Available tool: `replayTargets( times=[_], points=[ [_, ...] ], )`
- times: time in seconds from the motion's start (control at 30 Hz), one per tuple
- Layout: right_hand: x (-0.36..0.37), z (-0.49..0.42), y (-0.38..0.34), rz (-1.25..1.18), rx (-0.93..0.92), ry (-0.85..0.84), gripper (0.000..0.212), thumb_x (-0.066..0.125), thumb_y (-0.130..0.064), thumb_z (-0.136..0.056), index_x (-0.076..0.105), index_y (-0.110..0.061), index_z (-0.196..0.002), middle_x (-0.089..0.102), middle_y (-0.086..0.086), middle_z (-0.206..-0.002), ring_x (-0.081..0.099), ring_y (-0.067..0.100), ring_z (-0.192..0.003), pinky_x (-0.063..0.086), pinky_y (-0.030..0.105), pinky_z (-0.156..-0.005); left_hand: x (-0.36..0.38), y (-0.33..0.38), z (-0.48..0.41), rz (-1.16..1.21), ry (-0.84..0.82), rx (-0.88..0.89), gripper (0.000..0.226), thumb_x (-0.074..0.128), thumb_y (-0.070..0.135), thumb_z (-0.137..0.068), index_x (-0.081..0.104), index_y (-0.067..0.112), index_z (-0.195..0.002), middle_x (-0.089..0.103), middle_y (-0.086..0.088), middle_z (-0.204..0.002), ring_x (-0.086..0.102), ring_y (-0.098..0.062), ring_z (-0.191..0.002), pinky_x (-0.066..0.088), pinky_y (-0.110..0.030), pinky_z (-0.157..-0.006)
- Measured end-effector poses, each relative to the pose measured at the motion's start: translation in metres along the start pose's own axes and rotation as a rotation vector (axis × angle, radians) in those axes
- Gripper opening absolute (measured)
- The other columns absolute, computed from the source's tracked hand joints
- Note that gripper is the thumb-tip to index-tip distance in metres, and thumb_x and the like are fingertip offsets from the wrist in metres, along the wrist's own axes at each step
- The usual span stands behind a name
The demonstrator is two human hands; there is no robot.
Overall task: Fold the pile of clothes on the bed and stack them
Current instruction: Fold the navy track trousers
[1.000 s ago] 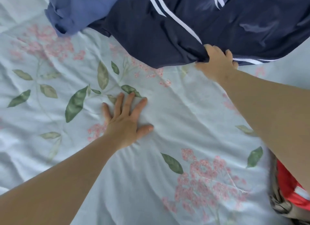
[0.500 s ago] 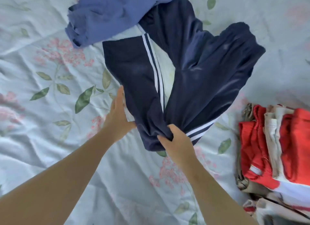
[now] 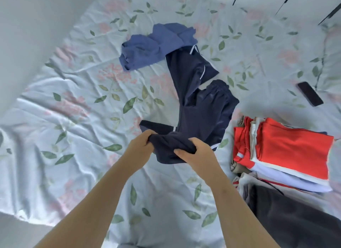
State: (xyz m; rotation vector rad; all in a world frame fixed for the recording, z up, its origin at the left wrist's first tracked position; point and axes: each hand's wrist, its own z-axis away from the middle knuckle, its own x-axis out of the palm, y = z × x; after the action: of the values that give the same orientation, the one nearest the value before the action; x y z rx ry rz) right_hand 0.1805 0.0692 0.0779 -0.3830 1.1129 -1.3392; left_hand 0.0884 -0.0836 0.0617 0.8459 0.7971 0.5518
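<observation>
Dark navy track trousers [image 3: 201, 111] with white side stripes trail across the middle of the flowered bed sheet [image 3: 83, 118]. Their near end is bunched between both hands. My left hand [image 3: 141, 146] grips the left side of that bunch and my right hand [image 3: 195, 155] grips the right side. A crumpled lighter blue garment [image 3: 153, 46] lies beyond the trousers, touching their far end. A stack of folded red and white clothes [image 3: 287, 148] sits at the right.
A dark phone [image 3: 310, 94] lies on the sheet at the far right. A dark grey garment [image 3: 295, 218] lies at the near right below the folded stack. The bed's left edge meets a pale wall [image 3: 27, 35].
The navy trousers have been dragged toward me, away from the blue garment. My left hand, flat on the sheet before, now grips the trousers beside my right. The view has pulled back.
</observation>
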Motion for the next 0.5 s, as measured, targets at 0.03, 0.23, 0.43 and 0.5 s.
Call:
replayTargets(
  times=[0.03,0.23,0.43,0.5],
  points=[
    [-0.001,0.009,-0.01,0.001,-0.023,-0.014,0.017,0.069,-0.028,-0.082,0.056,-0.021,-0.09,0.056,-0.01,-0.075,0.053,0.009,-0.071,0.039,0.019,-0.061,-0.007,0.01,0.011,0.036,0.025,-0.017,0.022,0.04,0.006,-0.088,0.052,0.023,-0.081,0.058,-0.001,-0.08,0.054,-0.023,-0.08,0.044,-0.028,-0.071],
    [-0.004,0.051,-0.051,0.129,-0.152,-0.013,0.024,0.073,-0.023,-0.076,0.053,-0.022,-0.09,0.056,-0.011,-0.078,0.052,0.006,-0.071,0.04,0.021,-0.06,-0.048,0.064,0.06,0.14,0.098,-0.016,0.025,0.035,0.003,-0.089,0.058,0.013,-0.092,0.06,-0.011,-0.094,0.055,-0.025,-0.089,0.048,-0.049,-0.088],
    [-0.004,0.061,-0.034,0.239,-0.046,0.122,0.028,0.063,-0.024,-0.077,0.04,-0.024,-0.061,0.045,-0.008,-0.056,0.042,0.015,-0.061,0.032,0.03,-0.06,-0.079,0.113,0.085,0.478,0.101,0.132,0.026,0.037,0.002,-0.097,0.061,0.012,-0.094,0.06,-0.002,-0.076,0.055,-0.014,-0.067,0.046,-0.023,-0.054],
    [-0.009,0.06,-0.026,0.235,0.0,0.144,0.026,0.062,-0.027,-0.079,0.043,-0.027,-0.061,0.047,-0.008,-0.055,0.045,0.018,-0.064,0.035,0.033,-0.065,-0.093,0.124,0.084,0.612,0.14,0.189,0.024,0.036,0.001,-0.097,0.059,0.006,-0.102,0.061,-0.006,-0.08,0.058,-0.017,-0.07,0.049,-0.023,-0.052]
  ],
)
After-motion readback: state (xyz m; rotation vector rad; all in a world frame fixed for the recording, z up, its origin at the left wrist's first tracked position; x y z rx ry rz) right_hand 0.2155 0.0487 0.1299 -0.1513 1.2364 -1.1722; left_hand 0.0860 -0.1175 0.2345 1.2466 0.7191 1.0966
